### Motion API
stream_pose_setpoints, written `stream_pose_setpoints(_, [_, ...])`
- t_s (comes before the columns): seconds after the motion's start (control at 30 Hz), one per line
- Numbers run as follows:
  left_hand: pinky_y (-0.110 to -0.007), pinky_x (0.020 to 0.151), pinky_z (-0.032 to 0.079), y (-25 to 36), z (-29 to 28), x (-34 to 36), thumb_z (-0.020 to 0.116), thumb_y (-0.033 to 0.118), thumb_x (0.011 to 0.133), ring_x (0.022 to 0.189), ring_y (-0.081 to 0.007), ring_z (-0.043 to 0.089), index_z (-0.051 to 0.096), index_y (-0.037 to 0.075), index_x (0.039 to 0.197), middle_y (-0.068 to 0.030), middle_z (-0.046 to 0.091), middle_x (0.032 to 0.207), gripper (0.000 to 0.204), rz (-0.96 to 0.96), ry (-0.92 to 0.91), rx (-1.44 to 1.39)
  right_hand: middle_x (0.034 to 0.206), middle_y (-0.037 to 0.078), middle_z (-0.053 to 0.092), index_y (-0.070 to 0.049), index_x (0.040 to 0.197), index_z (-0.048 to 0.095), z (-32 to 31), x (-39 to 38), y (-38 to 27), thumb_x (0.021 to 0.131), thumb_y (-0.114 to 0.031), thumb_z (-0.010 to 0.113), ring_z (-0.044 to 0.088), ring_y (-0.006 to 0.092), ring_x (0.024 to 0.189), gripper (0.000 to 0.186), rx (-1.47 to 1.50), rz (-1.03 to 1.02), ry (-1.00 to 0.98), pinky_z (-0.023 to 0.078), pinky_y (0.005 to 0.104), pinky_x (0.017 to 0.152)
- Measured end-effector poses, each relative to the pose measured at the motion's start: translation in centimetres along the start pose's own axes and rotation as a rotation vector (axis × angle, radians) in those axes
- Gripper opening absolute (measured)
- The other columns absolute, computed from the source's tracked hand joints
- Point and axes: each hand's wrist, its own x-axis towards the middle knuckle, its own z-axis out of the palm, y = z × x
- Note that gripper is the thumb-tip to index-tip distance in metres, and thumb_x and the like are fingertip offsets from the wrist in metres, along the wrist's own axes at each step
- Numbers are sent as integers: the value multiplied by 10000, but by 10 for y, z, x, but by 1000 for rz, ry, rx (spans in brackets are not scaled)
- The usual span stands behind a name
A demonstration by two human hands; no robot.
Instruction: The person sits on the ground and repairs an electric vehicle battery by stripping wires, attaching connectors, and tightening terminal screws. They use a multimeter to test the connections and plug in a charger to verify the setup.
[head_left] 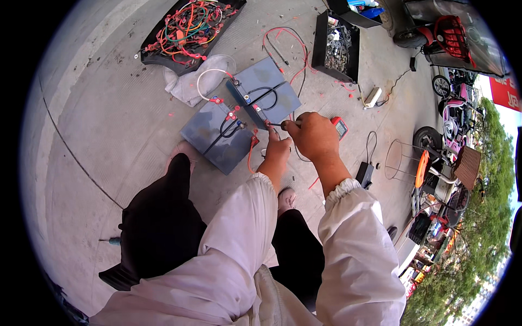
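Note:
Two grey batteries with black rope handles rest on the ground before me: an upper battery [265, 76] and a lower battery [205, 133]. A white cable [202, 81] loops between their terminals, which have red caps. My right hand [318, 136] is closed around a screwdriver [285, 125], its shaft pointing left at the upper battery's near corner terminal [267, 124]. At that same terminal, the fingertips of my left hand [278, 152] are pinched together; what they hold is too small to make out. An orange cable [250, 160] hangs from the lower battery's right terminal.
A red multimeter [340, 128] lies beyond my right hand. Farther off are a black tray of tangled cables [187, 32], a bin of metal hardware [338, 46] and a grey cloth [190, 84]. A white power strip [373, 98] and black charger [365, 174] lie right. Parked scooters [451, 119] stand beyond.

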Motion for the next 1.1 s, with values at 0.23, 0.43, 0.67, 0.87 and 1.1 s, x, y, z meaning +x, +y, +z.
stream_pose_setpoints(0.23, [-278, 822, 423, 13, -9, 3, 527, 119, 959, 963, -130, 535, 274, 120, 1547, -32, 572, 1160, 640, -30, -25, -48, 904, 195, 720, -37, 895, 741, -6, 8, -11, 852, -439, 681, 693, 364, 906, 409, -26, 62, 0, 541, 448, 824])
stream_pose_setpoints(0.43, [-321, 733, 446, 8, -50, 9, 567, 65, 844, 897, -178, 545, 549, 52, 1264, -39, 573, 961, 420, -108, 51, 191, 913, 194, 722, -37, 876, 744, 0, 3, -19, 853, -438, 685, 695, 359, 906, 406, 28, 196, -10, 542, 446, 826])
stream_pose_setpoints(0.67, [-345, 640, 468, -44, -73, 6, 545, 158, 884, 714, -200, 563, 618, 62, 1260, -46, 651, 966, 394, -108, -29, 585, 986, 192, 726, -37, 957, 742, -8, -1, 0, 835, -411, 703, 705, 355, 944, 396, 26, 182, -55, 567, 437, 830])
stream_pose_setpoints(0.87, [-287, 522, 407, -50, -75, -8, 635, 74, 861, 604, -125, 518, 642, 89, 983, 4, 547, 716, 123, -161, -50, 310, 850, 203, 715, -42, 869, 751, -55, -1, -15, 824, -438, 696, 704, 355, 847, 403, 174, 67, 122, 556, 437, 759])
stream_pose_setpoints(1.1, [-289, 640, 494, -28, -28, -10, 628, 91, 908, 792, -168, 651, 616, 43, 1094, -71, 674, 928, 192, -221, -68, 322, 844, 162, 709, 16, 1056, 702, 13, -76, 127, 892, -388, 672, 687, 278, 801, 437, 879, 236, 347, 519, 388, 732])
